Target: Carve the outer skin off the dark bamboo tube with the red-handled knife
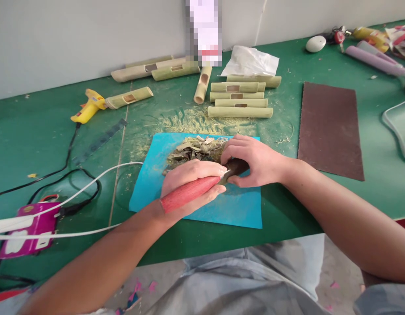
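Observation:
My left hand is closed round the red handle of a knife, whose tip points right toward a small dark piece. My right hand curls over that dark piece and pins it on the blue mat. Behind both hands, on the mat's far half, lies a heap of greenish shavings. The blade itself is mostly hidden between the fingers.
Several cut bamboo tubes lie at the back, with sawdust around them. A yellow glue gun and its black cord are at the left, a purple power strip with white cables near the front left. A brown sheet lies right.

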`<state>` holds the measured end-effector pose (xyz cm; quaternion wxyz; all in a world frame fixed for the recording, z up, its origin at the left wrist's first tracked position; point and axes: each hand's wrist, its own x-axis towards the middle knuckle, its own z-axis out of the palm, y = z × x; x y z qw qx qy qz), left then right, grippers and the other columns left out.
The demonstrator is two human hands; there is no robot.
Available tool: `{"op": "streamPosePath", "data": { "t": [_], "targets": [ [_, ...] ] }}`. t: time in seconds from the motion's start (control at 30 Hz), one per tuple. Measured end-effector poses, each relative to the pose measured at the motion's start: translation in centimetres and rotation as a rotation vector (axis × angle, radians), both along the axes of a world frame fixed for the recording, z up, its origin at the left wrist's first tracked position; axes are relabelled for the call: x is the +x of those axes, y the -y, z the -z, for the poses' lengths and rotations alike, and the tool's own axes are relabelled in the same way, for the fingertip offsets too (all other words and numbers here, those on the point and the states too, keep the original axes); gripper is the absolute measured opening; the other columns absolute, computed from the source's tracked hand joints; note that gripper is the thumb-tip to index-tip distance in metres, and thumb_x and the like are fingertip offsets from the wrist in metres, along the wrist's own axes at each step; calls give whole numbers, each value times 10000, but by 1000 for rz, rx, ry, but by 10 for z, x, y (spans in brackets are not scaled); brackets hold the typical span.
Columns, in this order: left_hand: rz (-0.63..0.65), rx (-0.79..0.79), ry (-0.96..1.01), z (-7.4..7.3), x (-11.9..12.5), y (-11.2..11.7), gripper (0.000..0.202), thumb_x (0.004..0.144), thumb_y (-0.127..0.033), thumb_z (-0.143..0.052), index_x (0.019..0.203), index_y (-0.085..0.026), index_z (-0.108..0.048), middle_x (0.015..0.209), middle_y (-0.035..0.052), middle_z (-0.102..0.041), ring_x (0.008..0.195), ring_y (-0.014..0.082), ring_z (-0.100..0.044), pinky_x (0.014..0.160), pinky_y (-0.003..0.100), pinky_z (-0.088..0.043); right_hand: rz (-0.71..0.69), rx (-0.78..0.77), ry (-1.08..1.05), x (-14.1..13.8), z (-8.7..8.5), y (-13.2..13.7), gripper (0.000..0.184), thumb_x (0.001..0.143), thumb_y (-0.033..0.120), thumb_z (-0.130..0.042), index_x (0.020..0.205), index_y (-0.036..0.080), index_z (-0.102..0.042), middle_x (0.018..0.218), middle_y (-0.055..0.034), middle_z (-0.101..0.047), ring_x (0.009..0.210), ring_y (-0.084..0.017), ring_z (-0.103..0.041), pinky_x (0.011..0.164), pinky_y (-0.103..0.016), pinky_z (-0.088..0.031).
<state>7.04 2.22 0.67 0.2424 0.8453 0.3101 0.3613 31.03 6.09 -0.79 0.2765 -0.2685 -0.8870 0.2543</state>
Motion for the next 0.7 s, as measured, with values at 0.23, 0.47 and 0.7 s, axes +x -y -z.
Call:
{"op": "streamPosePath", "data": {
  "t": [0.23, 0.47, 0.7],
  "targets": [
    [-65, -93, -10, -3, 2, 2, 111, 901, -271, -783, 1000, -237, -746, 1079, 14, -833, 970, 183, -802, 936, 306, -642, -3, 12, -22, -1, 3, -2, 183, 744, 219, -684, 899, 216, -587, 902, -28, -672, 821, -177, -544, 808, -326, -429],
    [-90, -159, -9, -5, 0, 3, 142, 890, -285, -798, 1012, -225, -754, 1077, 14, -835, 970, 176, -803, 928, 276, -640, -14, -15, -17, 0, 2, -3, 186, 748, 214, -695, 905, 211, -595, 895, -22, -667, 818, -170, -540, 814, -317, -418],
    [-67, -63, 39, 0, 1, 2, 110, 897, -245, -784, 997, -217, -745, 1062, 17, -833, 966, 157, -798, 928, 259, -632, -13, -31, -13, -1, 2, -2, 186, 745, 207, -698, 901, 211, -596, 892, -16, -665, 817, -168, -541, 818, -319, -412]
  ]
}}
